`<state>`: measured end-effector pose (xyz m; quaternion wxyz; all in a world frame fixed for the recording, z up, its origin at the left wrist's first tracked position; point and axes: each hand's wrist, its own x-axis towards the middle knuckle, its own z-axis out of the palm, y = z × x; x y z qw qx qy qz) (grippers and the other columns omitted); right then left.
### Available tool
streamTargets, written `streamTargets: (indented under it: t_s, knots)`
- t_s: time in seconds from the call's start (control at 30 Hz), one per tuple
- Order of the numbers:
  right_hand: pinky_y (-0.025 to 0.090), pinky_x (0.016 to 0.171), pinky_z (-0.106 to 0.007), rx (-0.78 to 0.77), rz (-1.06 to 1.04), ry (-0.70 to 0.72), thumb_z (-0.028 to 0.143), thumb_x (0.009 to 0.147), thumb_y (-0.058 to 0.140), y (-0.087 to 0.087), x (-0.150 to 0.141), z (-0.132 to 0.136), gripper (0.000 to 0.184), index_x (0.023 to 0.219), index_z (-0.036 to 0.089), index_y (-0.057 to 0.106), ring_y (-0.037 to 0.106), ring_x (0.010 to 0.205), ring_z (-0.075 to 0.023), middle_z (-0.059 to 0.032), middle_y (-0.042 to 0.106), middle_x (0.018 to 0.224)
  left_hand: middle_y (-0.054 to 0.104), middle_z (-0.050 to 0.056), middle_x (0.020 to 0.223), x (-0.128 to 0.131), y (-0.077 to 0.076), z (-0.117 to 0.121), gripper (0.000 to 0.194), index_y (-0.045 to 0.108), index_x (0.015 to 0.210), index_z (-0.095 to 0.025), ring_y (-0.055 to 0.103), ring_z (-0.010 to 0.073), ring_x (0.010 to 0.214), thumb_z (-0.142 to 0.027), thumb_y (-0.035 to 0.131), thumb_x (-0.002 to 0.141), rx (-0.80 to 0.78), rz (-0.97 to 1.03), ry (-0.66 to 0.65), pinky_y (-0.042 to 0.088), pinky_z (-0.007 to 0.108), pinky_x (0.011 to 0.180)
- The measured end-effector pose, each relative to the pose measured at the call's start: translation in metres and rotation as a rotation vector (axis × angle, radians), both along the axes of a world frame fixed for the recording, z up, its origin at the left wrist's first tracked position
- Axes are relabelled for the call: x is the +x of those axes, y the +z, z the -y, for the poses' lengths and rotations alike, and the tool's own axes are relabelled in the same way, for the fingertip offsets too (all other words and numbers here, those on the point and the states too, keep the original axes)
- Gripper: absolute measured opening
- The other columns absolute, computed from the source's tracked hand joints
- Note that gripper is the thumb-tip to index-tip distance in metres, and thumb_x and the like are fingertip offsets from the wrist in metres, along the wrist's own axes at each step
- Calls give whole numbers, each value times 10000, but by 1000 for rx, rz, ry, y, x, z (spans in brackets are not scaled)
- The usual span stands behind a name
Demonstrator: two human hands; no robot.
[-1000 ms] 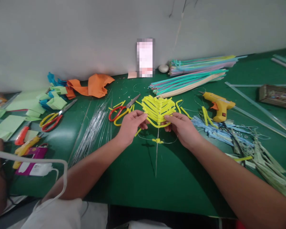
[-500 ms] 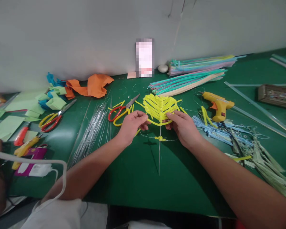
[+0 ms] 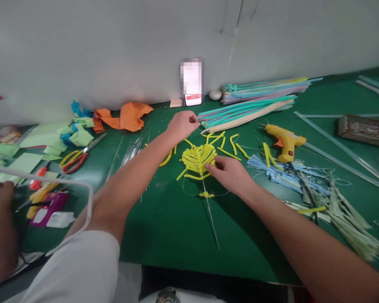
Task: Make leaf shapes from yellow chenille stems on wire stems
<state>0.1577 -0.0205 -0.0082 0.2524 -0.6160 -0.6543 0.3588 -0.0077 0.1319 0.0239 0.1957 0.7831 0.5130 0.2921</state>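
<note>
A yellow piece built of bent straw strips [image 3: 197,160] on a thin wire stem [image 3: 212,219] lies on the green table [image 3: 177,227]. My right hand [image 3: 229,173] holds its right lower edge with pinched fingers. My left hand [image 3: 182,123] is stretched far forward, closed in a loose fist at the near tips of a bundle of long coloured straws [image 3: 246,110]; what it holds, if anything, is hidden. Loose yellow strips [image 3: 227,147] lie around the piece.
A yellow glue gun [image 3: 284,139] lies right of the piece, with blue and pale green shreds [image 3: 331,198] beyond. Thin wires [image 3: 132,147], red-and-yellow scissors [image 3: 74,158] and coloured paper scraps [image 3: 82,130] are at left. Another person's hand [image 3: 0,227] is at the far left.
My left hand let go of the yellow piece and reached forward to the straw bundle. The piece came down onto the table, with my right hand still on it.
</note>
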Motion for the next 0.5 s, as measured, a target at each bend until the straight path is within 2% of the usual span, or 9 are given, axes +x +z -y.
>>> streamTargets:
  t_s: [0.07,0.17,0.23,0.27,0.3,0.37,0.43,0.5]
  knots:
    - [259,513,-288,68,168,-7,444,825,558,3,0,1,337,608,219,431,416,532,-130,5,554,596,638,52,681,13,-10,-13,182,651,645,-173,568,180,660,-320,750,686,-50,-142,-19,427,311,667]
    - [278,530,-285,71,236,-4,472,828,553,4,2,-1,322,641,219,487,457,571,-144,-9,603,645,603,57,658,24,-22,-19,241,620,610,-176,593,222,704,-345,790,636,-108,-241,-72,453,345,712]
    - [282,530,-281,65,246,-1,480,831,549,4,2,-2,319,652,219,506,477,584,-150,-13,618,657,641,99,838,26,-26,-17,249,642,722,-163,617,274,869,-255,820,575,-22,-241,-75,473,380,801]
    - [280,528,-279,64,253,0,476,831,551,3,2,-3,313,655,220,511,483,587,-151,-14,622,659,641,139,1003,27,-27,-16,334,653,831,-151,598,310,1000,-208,826,550,58,-235,-81,467,409,874]
    - [278,527,-277,63,258,2,468,831,551,3,2,-3,303,660,220,516,488,590,-152,-14,626,662,590,179,1190,27,-28,-15,457,645,958,-140,539,347,1145,-174,826,540,152,-230,-102,436,445,962]
    - [280,527,-275,59,262,2,452,832,550,3,2,-4,289,664,219,521,495,594,-153,-14,629,666,381,200,1472,29,-26,-15,657,570,1182,-135,322,383,1376,-149,811,571,317,-241,-198,289,510,1123]
    - [286,532,-275,57,258,2,444,835,544,3,1,-4,283,666,218,524,496,595,-152,-14,631,668,235,156,1577,34,-22,-15,721,496,1300,-147,128,371,1469,-154,776,636,409,-289,-328,127,541,1194]
    - [288,534,-277,51,255,-1,441,837,539,3,1,-4,277,672,218,527,494,594,-152,-14,634,671,189,130,1602,41,-18,-16,708,465,1337,-146,50,358,1490,-148,731,681,459,-335,-412,51,555,1203]
